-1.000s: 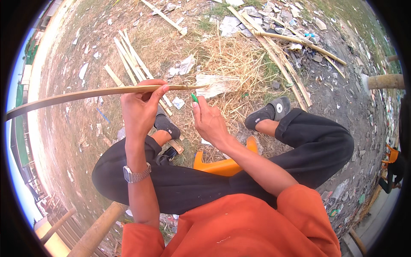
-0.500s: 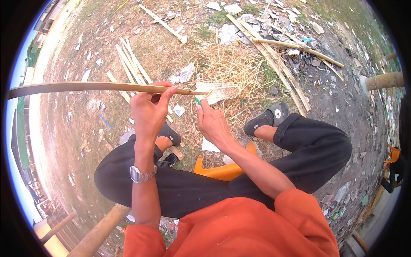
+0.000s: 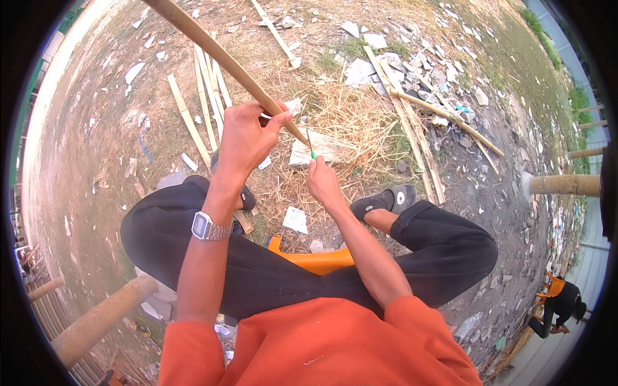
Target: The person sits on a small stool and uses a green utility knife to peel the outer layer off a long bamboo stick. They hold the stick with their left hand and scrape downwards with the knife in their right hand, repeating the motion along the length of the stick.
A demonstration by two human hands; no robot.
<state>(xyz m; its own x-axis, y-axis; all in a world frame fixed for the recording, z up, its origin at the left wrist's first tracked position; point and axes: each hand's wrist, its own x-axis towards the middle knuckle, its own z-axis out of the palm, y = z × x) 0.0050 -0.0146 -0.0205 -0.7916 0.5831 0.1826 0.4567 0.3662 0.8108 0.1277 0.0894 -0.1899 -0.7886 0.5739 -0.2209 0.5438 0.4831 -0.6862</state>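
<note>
A long bamboo strip (image 3: 222,63) slants from the far left down to the middle. My left hand (image 3: 248,136), with a metal watch on its wrist, is closed round it near its lower end, thumb along the strip. In my right hand (image 3: 324,183) is a small knife (image 3: 313,155) with a green handle. Its thin blade points up beside the strip's near end; whether the two touch I cannot tell. Below that end lies a flat pale block (image 3: 315,152) on the ground, with straw-like shavings (image 3: 367,125) heaped around it.
Several split bamboo strips (image 3: 187,119) lie at left, and more strips (image 3: 412,122) at far right. An orange plastic seat (image 3: 315,260) shows between my legs. Bamboo poles (image 3: 566,185) stand at the sides. Another person (image 3: 559,305) sits at far right. Scraps litter the ground.
The bamboo strip has swung from pointing left to pointing far and left, my left hand turning with it. The knife's blade now shows beside its near end. The whole view has shifted.
</note>
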